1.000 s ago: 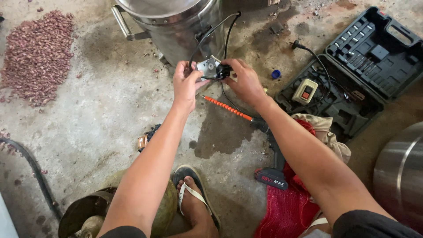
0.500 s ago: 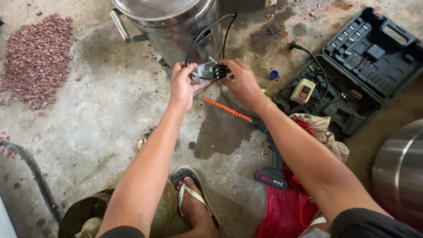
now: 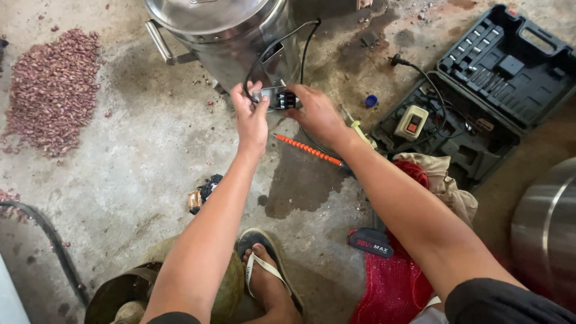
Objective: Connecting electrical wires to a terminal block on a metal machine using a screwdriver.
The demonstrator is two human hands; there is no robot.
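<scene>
Both hands grip small switch block (image 3: pixel 281 98) w/ black wires: left hand (image 3: pixel 252 115) should steady it, right hand (image 3: pixel 315 113) keep leads slack by steel drum (image 3: pixel 231 36).

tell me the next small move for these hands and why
Probably steady the small switch box with the left hand while the right hand works at its black end: both hands grip it beside the steel drum, its black cables looping loose.

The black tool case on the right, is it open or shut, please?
Open: the black tool case lies spread flat on the floor, both moulded halves facing up.
</scene>
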